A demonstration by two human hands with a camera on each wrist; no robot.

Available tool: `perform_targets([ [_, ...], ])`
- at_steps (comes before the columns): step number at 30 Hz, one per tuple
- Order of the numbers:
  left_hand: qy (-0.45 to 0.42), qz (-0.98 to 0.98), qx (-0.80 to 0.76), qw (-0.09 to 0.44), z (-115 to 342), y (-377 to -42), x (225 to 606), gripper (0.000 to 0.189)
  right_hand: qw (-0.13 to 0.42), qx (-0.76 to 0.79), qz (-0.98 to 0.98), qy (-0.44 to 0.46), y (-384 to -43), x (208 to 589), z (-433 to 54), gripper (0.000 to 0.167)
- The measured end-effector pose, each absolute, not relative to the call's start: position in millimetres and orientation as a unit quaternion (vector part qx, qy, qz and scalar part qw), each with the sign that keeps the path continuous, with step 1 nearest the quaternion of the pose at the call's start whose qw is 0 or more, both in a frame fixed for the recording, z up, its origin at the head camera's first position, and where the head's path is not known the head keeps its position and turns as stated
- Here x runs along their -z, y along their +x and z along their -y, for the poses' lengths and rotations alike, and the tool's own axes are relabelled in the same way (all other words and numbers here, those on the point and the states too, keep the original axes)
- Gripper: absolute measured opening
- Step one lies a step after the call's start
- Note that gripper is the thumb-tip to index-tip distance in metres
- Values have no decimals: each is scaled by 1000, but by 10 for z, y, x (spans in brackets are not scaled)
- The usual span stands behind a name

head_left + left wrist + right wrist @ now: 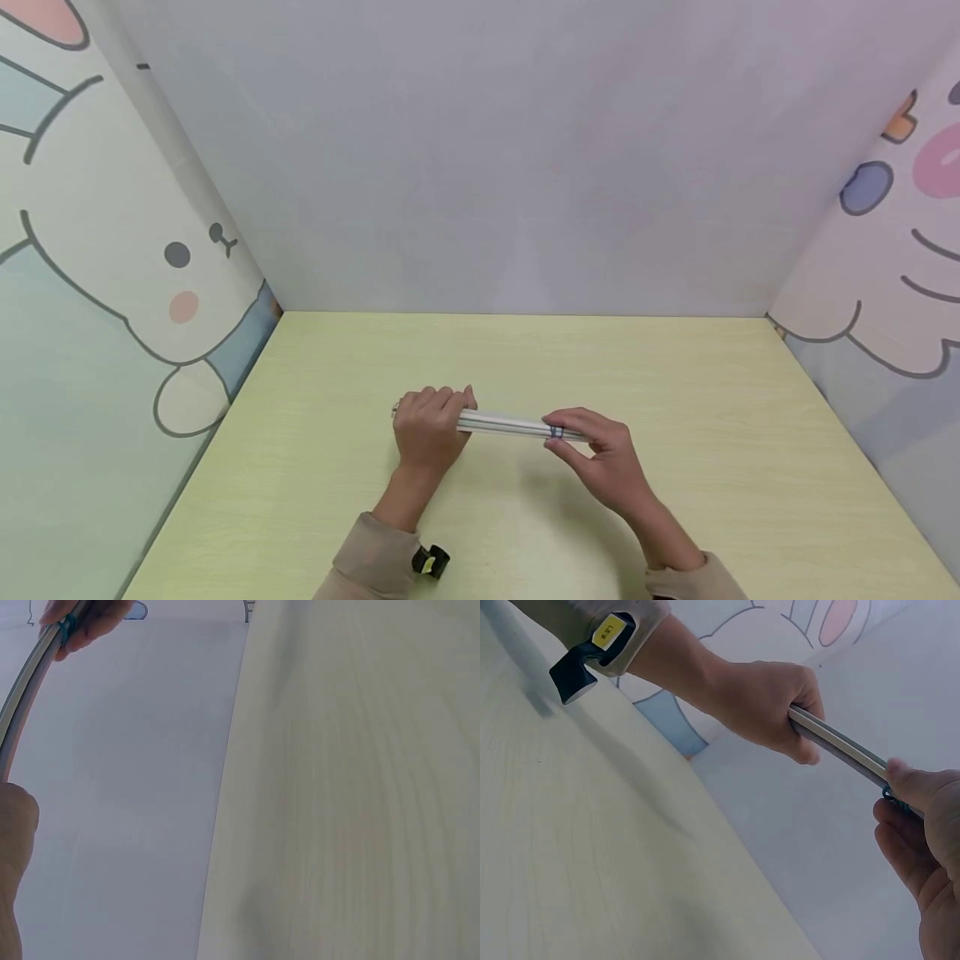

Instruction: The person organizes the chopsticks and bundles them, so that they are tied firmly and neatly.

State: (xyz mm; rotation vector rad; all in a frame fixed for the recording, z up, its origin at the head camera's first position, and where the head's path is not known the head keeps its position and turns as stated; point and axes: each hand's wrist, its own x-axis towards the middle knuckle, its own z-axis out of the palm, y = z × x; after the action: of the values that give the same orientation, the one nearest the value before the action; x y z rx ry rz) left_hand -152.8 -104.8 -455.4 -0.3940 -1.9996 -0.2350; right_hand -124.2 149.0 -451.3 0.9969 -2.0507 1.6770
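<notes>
A bundle of slim, straight pale sticks [502,424] is held above the table, nearly level in the head view. My left hand [431,427] grips its left part, fingers wrapped around it. A small shiny bit [395,408] shows beyond that fist; what it is cannot be told. Near the right end, a thin blue-green tie [893,796] circles the bundle. There my right hand [600,450] pinches the bundle and tie between thumb and fingers. In the left wrist view, the right hand [94,626] appears at the upper left, by the tie. The right end is partly hidden.
Below the hands spreads a pale yellow wood-grain table [337,358]. A plain grey-white panel [510,167] rises behind it, with cartoon-printed panels at the left [112,250] and right [862,275]. A black wrist camera [431,562] sticks out from the left sleeve.
</notes>
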Motion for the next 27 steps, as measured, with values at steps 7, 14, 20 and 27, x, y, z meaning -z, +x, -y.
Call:
perform_targets([
  [7, -162, 836, 101, 514, 1057, -1518, 4532, 28, 162, -580, 721, 343, -1260, 4499, -1544, 46],
  [14, -158, 837, 106, 513, 1087, -1530, 4529, 33, 158, -601, 717, 315, -1241, 4467, -1624, 35],
  [20, -159, 838, 103, 512, 1061, -1520, 4543, 31, 146, -602, 715, 323, -1249, 4466, -1589, 34],
  [27, -168, 836, 98, 513, 977, -1512, 4568, 33, 161, -562, 742, 328, -1260, 4439, -1498, 34],
])
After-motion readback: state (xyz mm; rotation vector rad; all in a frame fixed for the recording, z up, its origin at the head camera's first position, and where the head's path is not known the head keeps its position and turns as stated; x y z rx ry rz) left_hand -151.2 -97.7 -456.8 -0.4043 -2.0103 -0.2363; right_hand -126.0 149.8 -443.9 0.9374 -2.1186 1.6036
